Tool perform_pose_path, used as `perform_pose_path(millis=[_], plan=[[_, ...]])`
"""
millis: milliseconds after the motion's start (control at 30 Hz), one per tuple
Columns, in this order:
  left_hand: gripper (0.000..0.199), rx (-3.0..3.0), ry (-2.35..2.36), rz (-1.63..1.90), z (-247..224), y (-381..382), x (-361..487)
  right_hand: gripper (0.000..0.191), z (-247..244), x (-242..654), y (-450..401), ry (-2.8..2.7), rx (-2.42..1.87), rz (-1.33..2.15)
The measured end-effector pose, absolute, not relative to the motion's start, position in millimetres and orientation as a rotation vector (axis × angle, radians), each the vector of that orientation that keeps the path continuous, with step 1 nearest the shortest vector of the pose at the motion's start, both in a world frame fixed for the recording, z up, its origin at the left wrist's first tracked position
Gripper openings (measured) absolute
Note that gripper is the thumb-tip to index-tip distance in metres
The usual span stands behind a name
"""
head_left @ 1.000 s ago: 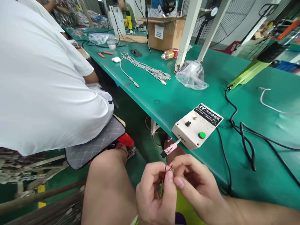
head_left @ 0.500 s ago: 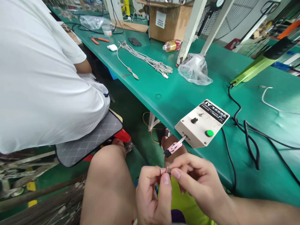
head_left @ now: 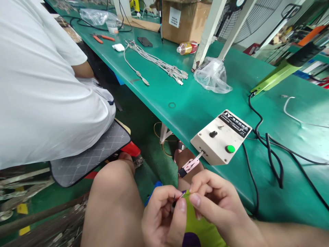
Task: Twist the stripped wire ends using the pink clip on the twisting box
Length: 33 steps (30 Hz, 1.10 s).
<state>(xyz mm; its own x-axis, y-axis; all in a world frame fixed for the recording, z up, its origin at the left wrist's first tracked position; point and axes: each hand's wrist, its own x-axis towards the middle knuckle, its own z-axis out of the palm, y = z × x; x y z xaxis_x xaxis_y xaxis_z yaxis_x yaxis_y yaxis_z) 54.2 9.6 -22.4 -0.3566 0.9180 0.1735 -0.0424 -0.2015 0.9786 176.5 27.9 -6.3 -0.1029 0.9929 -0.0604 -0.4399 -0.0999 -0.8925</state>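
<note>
Above my lap, the thumb and forefinger of my left hand (head_left: 163, 214) are pinched on thin wires (head_left: 182, 195), of which only short bits show. A dark end sticks up by the left forefinger. Just to the right, my right hand (head_left: 218, 202) is closed in a pinch at the other side of these wires, its fingertips almost touching the left ones. Most of what lies between the fingers is hidden. Beyond the hands, a beige wire-twisting machine (head_left: 221, 137) with a green button stands at the table edge, its pink-and-black clip (head_left: 189, 167) pointing toward me.
On the green table (head_left: 159, 99) lie a bundle of grey cables (head_left: 156, 61), orange-handled pliers (head_left: 102, 37), a bottle (head_left: 187, 48), a plastic bag (head_left: 213, 75) and black cords (head_left: 272, 154). A co-worker in a white shirt (head_left: 51, 96) sits close on the left.
Both hands stay together in front of me. My left hand sits slightly lower and further left, and the gap between the two pinches has widened a little. The camera view has shifted slightly.
</note>
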Motion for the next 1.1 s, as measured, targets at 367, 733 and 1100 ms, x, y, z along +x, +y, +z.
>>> perform_pose_path(millis=[367,733,1100], plan=[[0.039,1.166,1.46,1.611,-23,25,38,0.035,-18,167,44,-0.417,-0.785,1.718],[0.032,1.102,1.475,1.593,-27,34,35,0.038,-11,173,45,-0.382,-0.707,1.773],[0.026,1.134,1.393,1.534,-36,40,33,0.031,1,174,48,-0.415,-0.698,1.806]])
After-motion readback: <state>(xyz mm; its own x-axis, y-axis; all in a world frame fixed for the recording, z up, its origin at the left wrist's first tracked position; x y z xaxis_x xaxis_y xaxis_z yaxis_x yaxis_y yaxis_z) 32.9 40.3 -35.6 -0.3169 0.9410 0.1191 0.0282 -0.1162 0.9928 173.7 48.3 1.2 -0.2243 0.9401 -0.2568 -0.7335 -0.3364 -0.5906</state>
